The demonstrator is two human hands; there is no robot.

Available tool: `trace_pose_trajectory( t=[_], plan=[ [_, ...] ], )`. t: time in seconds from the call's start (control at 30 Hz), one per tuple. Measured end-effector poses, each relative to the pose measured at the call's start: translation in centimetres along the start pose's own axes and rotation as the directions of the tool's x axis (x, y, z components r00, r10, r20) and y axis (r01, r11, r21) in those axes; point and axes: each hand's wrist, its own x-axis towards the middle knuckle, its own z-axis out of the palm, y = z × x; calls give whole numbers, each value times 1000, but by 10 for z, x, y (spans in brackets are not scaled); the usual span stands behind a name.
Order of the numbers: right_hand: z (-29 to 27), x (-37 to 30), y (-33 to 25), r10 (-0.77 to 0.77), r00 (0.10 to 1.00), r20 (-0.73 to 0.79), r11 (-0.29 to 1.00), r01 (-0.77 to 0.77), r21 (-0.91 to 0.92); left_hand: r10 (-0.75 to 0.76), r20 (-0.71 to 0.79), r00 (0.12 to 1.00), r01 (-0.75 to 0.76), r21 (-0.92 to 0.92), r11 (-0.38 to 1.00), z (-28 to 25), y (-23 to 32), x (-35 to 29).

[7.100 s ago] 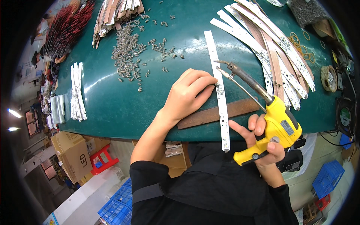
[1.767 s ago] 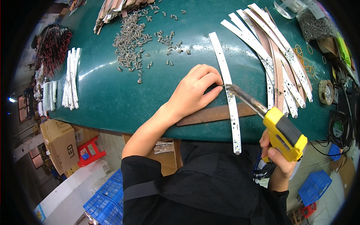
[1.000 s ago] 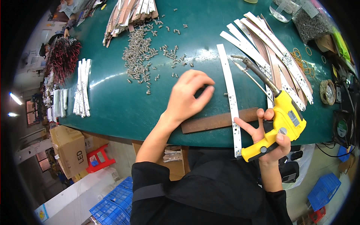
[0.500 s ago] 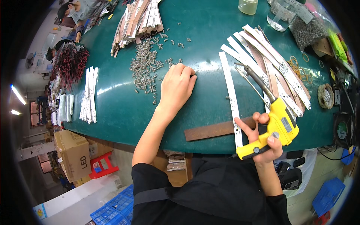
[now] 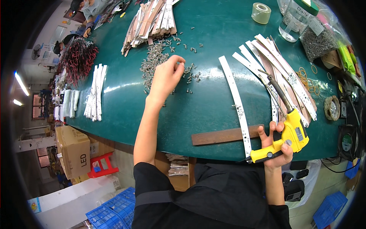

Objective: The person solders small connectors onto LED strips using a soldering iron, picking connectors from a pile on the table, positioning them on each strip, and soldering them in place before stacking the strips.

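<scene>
Soldering gun (image 5: 296,134), yellow, fills the grip of the right hand (image 5: 281,160), its tip to the right of the white strip (image 5: 233,87). That strip lies across the brown bar (image 5: 213,136) on the green surface (image 5: 183,124). The left hand (image 5: 165,77) hovers by the metal parts (image 5: 151,63), fingers narrow; whether they pinch anything, I cannot tell.

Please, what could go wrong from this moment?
In this view, the yellow soldering gun in the right hand points over the strip pile; if hot, it might scorch them. The single strip reaches near the edge of the green table, beside the gun's handle, so a bump could shift it. The left hand might scatter the loose metal parts near it.
</scene>
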Motion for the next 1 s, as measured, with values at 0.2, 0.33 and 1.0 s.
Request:
trace_pose_trajectory(
  t=[0.2,0.33,1.0],
  plan=[
    [-2,-1,0,3,1000,-4,1000,-3,-12,-36,78,996,62,-356,933,1,2,3],
    [2,0,-3,12,1000,-21,1000,-12,-7,-12,324,946,270,-768,581,9,30,-17],
    [15,-6,-29,-33,999,24,999,33,-15,184,455,871,131,-577,806,45,85,-100]
  ],
)
